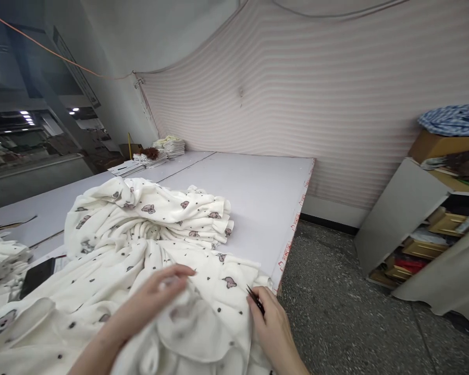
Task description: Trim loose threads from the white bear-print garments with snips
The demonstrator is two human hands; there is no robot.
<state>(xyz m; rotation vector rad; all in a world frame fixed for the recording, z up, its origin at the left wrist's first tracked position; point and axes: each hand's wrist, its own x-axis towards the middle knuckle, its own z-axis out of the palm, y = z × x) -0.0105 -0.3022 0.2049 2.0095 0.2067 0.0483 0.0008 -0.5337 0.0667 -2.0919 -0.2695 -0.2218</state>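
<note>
A heap of white fleece garments (148,229) printed with small bears and dots lies on the white cutting table (254,192). My left hand (156,294) rests on the nearest garment, fingers curled and pinching its cloth. My right hand (271,325) sits at the garment's right edge near the table corner, closed around small dark thread snips (255,299) whose tips point up and left at the fabric.
Stacks of folded pieces (170,146) stand at the table's far end. More white cloth (0,260) and a dark flat object (37,276) lie at the left. A shelf unit with boxes (426,229) stands on the grey floor to the right, a striped wall behind.
</note>
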